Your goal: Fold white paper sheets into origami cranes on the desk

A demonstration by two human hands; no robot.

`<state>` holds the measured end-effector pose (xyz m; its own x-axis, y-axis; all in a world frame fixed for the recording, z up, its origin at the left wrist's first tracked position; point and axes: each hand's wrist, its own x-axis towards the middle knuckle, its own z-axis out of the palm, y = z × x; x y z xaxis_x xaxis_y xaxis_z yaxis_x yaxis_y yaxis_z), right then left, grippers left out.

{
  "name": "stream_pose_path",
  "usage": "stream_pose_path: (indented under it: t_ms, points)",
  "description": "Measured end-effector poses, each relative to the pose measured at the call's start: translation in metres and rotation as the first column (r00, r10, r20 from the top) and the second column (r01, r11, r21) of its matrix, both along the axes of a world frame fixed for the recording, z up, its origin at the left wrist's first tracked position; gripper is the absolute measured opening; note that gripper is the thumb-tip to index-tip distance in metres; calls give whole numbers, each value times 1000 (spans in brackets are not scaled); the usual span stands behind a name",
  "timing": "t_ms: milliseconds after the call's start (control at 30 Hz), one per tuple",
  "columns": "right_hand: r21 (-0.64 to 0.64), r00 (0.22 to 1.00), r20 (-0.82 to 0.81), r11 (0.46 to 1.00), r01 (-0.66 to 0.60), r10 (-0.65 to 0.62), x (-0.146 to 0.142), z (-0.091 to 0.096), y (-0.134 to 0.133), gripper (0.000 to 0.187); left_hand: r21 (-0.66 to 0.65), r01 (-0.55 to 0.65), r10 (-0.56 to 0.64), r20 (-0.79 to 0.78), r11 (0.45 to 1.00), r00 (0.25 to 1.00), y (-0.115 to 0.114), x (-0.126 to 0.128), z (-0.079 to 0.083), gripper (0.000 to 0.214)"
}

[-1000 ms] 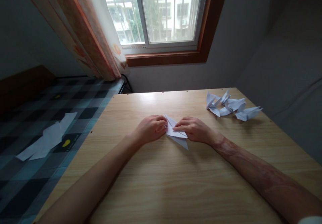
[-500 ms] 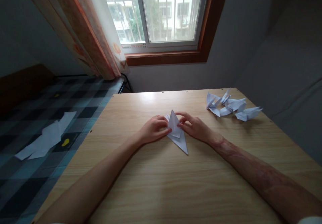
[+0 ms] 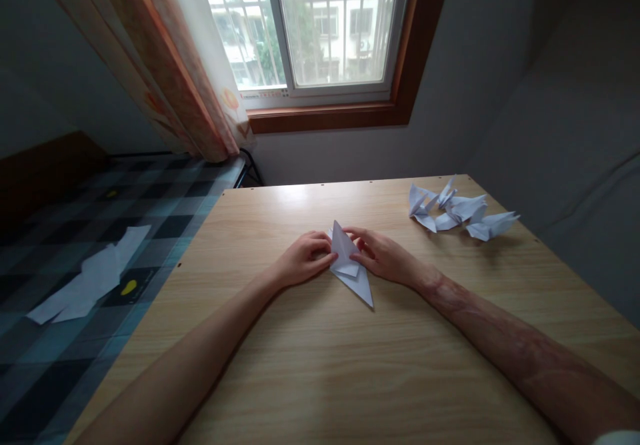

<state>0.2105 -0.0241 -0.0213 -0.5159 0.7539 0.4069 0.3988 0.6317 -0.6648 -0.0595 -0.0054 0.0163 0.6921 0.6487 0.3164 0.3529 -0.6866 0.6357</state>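
A white sheet of folded paper [image 3: 346, 258] stands at the middle of the wooden table [image 3: 280, 372], one narrow tip pointing away from me and another toward my lower right. My left hand [image 3: 306, 256] grips its left edge, thumb on the near face and curled fingers behind. On the right edge, my right hand [image 3: 381, 252] pinches the paper with the thumb in front, its index finger reaching behind the upper tip. The paper partly hides the fingertips of both hands.
Several folded paper cranes [image 3: 453, 212] sit together at the table's far right. Left of the table is a bed with a checked cover [image 3: 175, 222], with loose white paper pieces [image 3: 95, 278] on it. A window [image 3: 330, 32] and a curtain [image 3: 170, 65] are beyond.
The upper tip of the folded paper has leaned slightly to the left. My right thumb and fingers have shifted a little left with it; my left hand keeps its grip.
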Motion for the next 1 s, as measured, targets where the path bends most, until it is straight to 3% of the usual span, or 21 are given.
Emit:
stream_pose_path:
  t_ms: [167, 267, 367, 500, 567, 733, 900, 1000]
  points:
    - [47, 1000, -12, 999, -20, 21, 2, 0, -2, 68, 23, 53, -52, -16, 998, 999, 1, -4, 1, 29]
    - [163, 996, 28, 983, -87, 84, 5, 4, -2, 42, 0, 104, -104, -17, 995, 994, 4, -7, 2, 41]
    - [241, 960, 113, 930, -276, 255, 9, 12, -2, 25, -17, 103, -104, -19, 995, 994, 4, -7, 2, 49]
    - [159, 935, 102, 922, -353, 340, 9, 21, -3, 40, 65, 68, -64, -58, 996, 996, 0, -3, 2, 27]
    - [125, 950, 82, 942, -311, 302, 7, 21, -4, 44, 109, 55, -46, -86, 992, 995, -2, -2, 0, 26]
    - [209, 982, 126, 964, -168, 143, 0, 12, -4, 5, 189, -13, 39, -134, 982, 990, -1, -2, -9, 35]
    - [256, 988, 143, 966, 27, -66, 0, 6, 2, 28, 212, -66, 90, -106, 975, 990, 2, -4, -17, 30]
    - [253, 978, 173, 965, 72, -118, 0, 4, 5, 21, 185, -34, 47, -62, 982, 997, 3, -5, -19, 22]
